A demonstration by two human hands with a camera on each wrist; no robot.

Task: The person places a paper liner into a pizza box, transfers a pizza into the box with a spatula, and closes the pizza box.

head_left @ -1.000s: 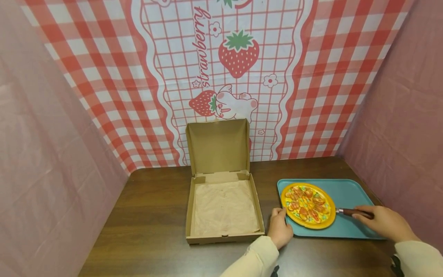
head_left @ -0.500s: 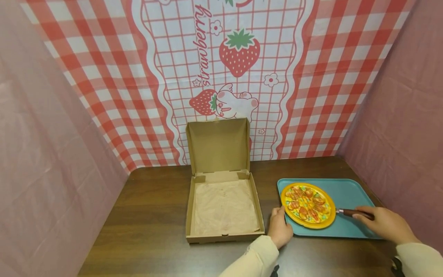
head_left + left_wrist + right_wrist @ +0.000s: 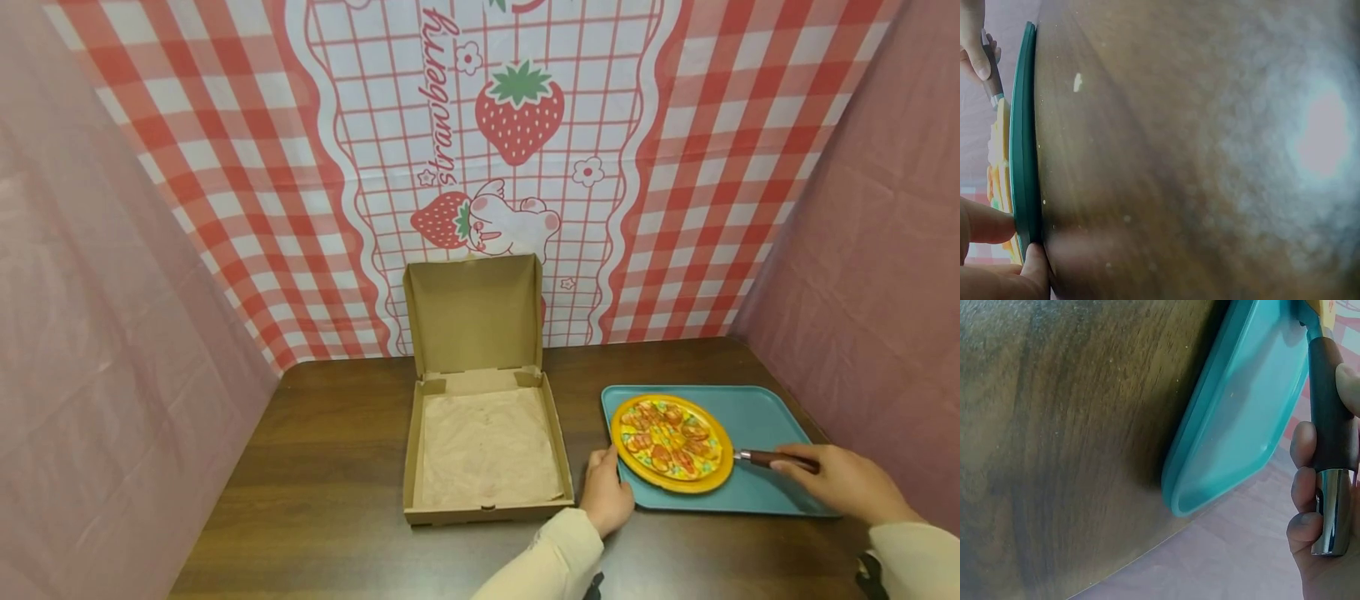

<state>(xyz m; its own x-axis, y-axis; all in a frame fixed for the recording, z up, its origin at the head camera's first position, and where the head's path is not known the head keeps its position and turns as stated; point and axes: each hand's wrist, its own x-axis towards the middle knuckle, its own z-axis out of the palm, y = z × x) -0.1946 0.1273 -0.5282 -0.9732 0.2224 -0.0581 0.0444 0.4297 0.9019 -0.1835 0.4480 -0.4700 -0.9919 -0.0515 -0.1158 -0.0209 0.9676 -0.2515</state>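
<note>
A pizza [image 3: 672, 442] with a yellow rim and colourful topping lies over the left part of the teal tray [image 3: 765, 417]. My left hand [image 3: 606, 493] pinches the tray's near left edge; in the left wrist view, thumb [image 3: 988, 224] and a finger lie on opposite sides of the tray wall [image 3: 1024, 137]. Curled round a brown wooden handle with a metal end cap, my right hand [image 3: 847, 483] holds a spatula [image 3: 1330, 400] from the right. Its metal neck runs to the pizza's right edge, and the blade is hidden beneath the pizza.
Left of the tray stands an open cardboard pizza box [image 3: 411, 467], its lid upright, lined with brown paper [image 3: 487, 450]. The brown table [image 3: 322, 467] is bounded by a strawberry-print checked cloth [image 3: 517, 117] behind and pink cloths at both sides.
My right hand and the spatula have shifted slightly to the right, and the pizza has moved a little the same way. The left hand stays at the tray's edge.
</note>
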